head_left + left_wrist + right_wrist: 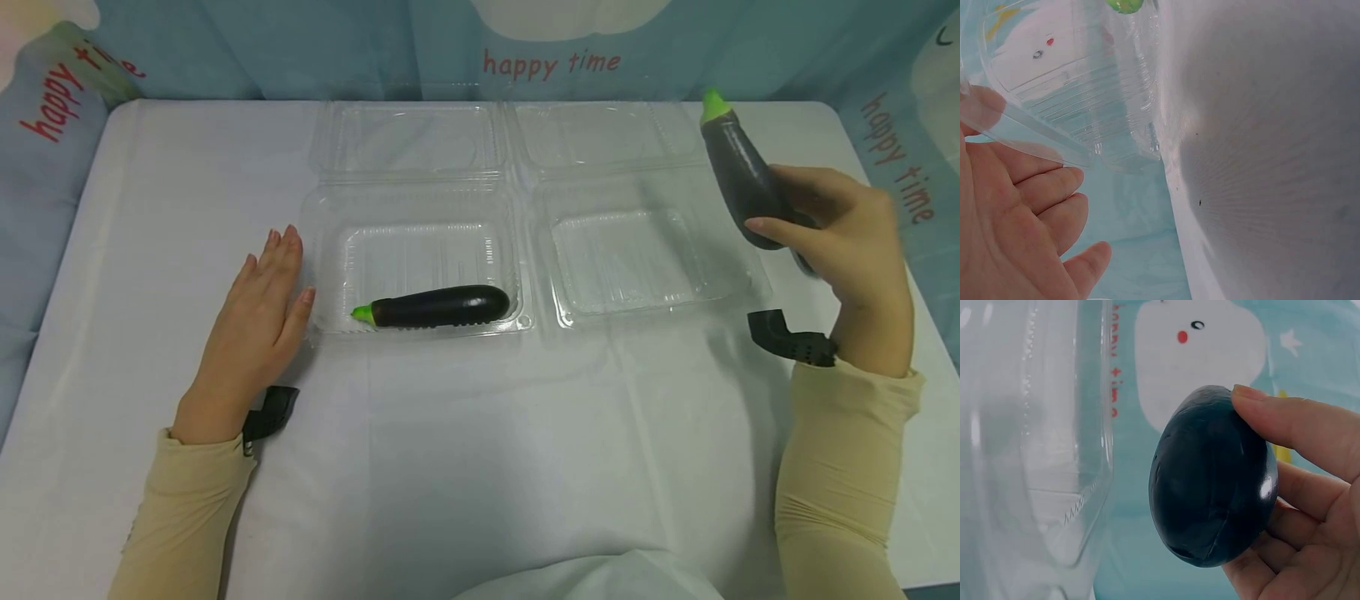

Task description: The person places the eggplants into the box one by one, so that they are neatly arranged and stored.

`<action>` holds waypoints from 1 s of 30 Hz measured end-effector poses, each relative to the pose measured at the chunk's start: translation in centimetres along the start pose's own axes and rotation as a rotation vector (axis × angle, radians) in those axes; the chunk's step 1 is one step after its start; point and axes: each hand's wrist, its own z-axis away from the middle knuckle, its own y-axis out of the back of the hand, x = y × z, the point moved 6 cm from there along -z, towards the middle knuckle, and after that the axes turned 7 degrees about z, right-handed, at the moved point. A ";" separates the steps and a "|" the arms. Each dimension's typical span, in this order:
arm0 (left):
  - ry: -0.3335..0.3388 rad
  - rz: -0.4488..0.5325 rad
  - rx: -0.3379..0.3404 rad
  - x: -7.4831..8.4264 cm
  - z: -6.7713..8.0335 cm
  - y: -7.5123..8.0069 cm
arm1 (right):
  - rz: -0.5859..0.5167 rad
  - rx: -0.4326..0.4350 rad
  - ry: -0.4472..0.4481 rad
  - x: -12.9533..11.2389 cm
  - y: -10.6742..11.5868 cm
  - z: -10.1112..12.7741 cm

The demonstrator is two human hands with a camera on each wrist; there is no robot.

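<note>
1. R hand (847, 221), btwn 2 & 3 o'clock on the table (487, 433): fingers wrapped round the held eggplant (742, 175) at its fat end, thumb on the near side, other fingers on the far side.
2. Held eggplant's up in the air at abt 2 o'clock, tilted, green stem pointing to approx 11. Per the R wrist cam, blunt end's nearest the lens & a gap shows btwn it and the plastic.
3. L hand (251, 325), at abt 9 o'clock: grasping nothing, fingers straight & pointing to roughly 1, right by the 9 o'clock edge of the L container (416, 250). One digit shows thru the clear plastic from the L wrist cam; can't tell if it's pressing.
4. Second eggplant (442, 307) lies in the L container along its 6 o'clock side, stem to 9, fat end to 3.
5. R container (630, 258), also clear, sits just beside it at 1 o'clock; both lids (L lid (412, 137), R lid (600, 133)) are folded back twd 12.
6. Blue curtain (360, 50) w/ "happy time" in red hangs at 12.
</note>
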 end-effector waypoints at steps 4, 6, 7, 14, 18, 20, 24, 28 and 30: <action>0.003 -0.001 -0.001 0.0 0.0 0.0 | -0.020 -0.010 0.004 -0.3 -0.2 0.0; 0.002 -0.002 -0.001 0.0 0.0 0.0 | 0.003 -0.016 -0.006 -0.3 -0.3 0.0; 0.001 -0.001 -0.001 0.0 0.0 0.0 | 0.016 -0.019 -0.011 -0.3 -0.3 0.0; -0.005 0.002 0.002 0.0 0.0 0.0 | 0.065 -0.033 0.003 -0.8 -0.7 0.2; 0.002 -0.001 -0.004 0.0 0.0 0.0 | 0.070 -0.040 0.016 -1.1 -0.8 0.4; 0.004 -0.001 -0.006 0.0 0.0 0.0 | 0.086 -0.040 0.027 -1.3 -0.9 0.4; 0.001 0.003 0.000 0.0 0.0 0.0 | 0.094 -0.036 0.056 -1.6 -1.0 0.5; -0.011 0.004 0.008 0.2 0.0 0.1 | 0.060 -0.034 0.082 -2.0 -1.2 0.5; -0.016 0.004 0.010 0.3 0.1 0.1 | 0.037 -0.037 0.087 -2.1 -1.2 0.5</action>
